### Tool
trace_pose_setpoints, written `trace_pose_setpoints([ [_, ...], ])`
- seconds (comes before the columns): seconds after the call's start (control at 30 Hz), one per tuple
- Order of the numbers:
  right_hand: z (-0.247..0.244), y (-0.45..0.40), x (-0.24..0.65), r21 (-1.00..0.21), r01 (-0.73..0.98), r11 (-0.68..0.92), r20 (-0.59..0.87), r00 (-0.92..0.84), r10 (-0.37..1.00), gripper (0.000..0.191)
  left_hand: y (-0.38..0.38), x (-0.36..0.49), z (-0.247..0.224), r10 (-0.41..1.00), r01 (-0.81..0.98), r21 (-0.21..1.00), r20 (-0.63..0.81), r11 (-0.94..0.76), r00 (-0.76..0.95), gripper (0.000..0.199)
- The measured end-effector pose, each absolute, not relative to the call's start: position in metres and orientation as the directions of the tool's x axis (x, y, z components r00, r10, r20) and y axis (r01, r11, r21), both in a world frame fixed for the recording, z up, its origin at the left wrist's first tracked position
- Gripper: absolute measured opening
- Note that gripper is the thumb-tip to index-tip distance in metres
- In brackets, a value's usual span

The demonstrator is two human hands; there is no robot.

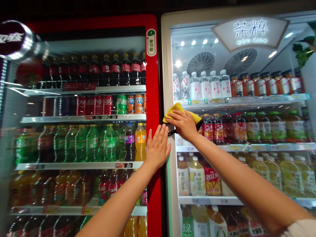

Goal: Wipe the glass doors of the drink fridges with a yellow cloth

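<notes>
A yellow cloth (179, 108) lies against the light frame and glass edge of the right-hand drinks fridge. My right hand (183, 124) presses it there with the fingers over it, next to a dark door handle (172, 132). Lower and to the left, my left hand (158, 146) rests flat on the red frame (153, 82) of the left-hand fridge, fingers stretched upward, holding nothing. The two hands are apart, on either side of the dark gap between the fridges.
Behind the left glass, shelves hold cola bottles (116, 68), cans (108, 104) and green bottles (92, 141). The right fridge holds water bottles (214, 85) and tea bottles (265, 126). A lit sign (250, 33) is at its top; a round sign (14, 40) juts out at the upper left.
</notes>
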State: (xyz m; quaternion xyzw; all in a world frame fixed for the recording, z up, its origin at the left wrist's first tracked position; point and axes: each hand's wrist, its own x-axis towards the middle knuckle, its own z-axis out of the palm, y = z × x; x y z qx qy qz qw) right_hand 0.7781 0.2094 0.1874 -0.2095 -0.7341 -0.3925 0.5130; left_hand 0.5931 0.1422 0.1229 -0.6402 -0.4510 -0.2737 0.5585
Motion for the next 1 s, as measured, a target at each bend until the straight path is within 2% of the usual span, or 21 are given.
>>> trace_pose_setpoints([
  [0.1,0.182,0.208,0.771,0.345,0.711,0.613,0.926,-0.363,-0.101,0.04,0.139,0.595,0.119,0.262,0.905,-0.423,0.878,0.033,0.401,0.074],
  [0.27,0.187,0.21,0.78,0.425,0.657,0.623,0.878,-0.466,-0.108,0.043,0.132,0.59,0.109,0.25,0.914,-0.404,0.89,0.047,0.381,0.07],
  [0.4,0.225,0.211,0.778,0.315,0.702,0.639,0.938,-0.332,-0.097,0.04,0.129,0.589,0.113,0.258,0.914,-0.401,0.891,0.063,0.374,0.069],
  [0.47,0.224,0.21,0.773,0.293,0.705,0.645,0.948,-0.301,-0.102,0.038,0.128,0.59,0.113,0.256,0.914,-0.4,0.892,0.066,0.371,0.07],
  [0.57,0.186,0.208,0.769,0.36,0.683,0.636,0.919,-0.376,-0.117,0.039,0.126,0.589,0.107,0.248,0.916,-0.396,0.896,0.065,0.369,0.07],
  [0.67,0.142,0.208,0.776,0.506,0.607,0.613,0.833,-0.528,-0.165,0.04,0.125,0.587,0.101,0.246,0.922,-0.383,0.901,0.064,0.357,0.069],
  [0.77,0.134,0.212,0.79,0.582,0.559,0.59,0.774,-0.604,-0.192,0.04,0.125,0.589,0.104,0.256,0.92,-0.388,0.896,0.053,0.363,0.067],
  [0.83,0.144,0.213,0.799,0.523,0.622,0.582,0.827,-0.536,-0.171,0.041,0.125,0.593,0.109,0.259,0.921,-0.387,0.895,0.044,0.364,0.068],
  [0.9,0.148,0.212,0.801,0.396,0.722,0.568,0.909,-0.396,-0.13,0.042,0.126,0.597,0.113,0.256,0.924,-0.38,0.898,0.036,0.359,0.069],
  [1.0,0.133,0.208,0.79,0.266,0.811,0.522,0.963,-0.249,-0.104,0.045,0.127,0.601,0.109,0.244,0.93,-0.367,0.904,0.026,0.351,0.069],
])
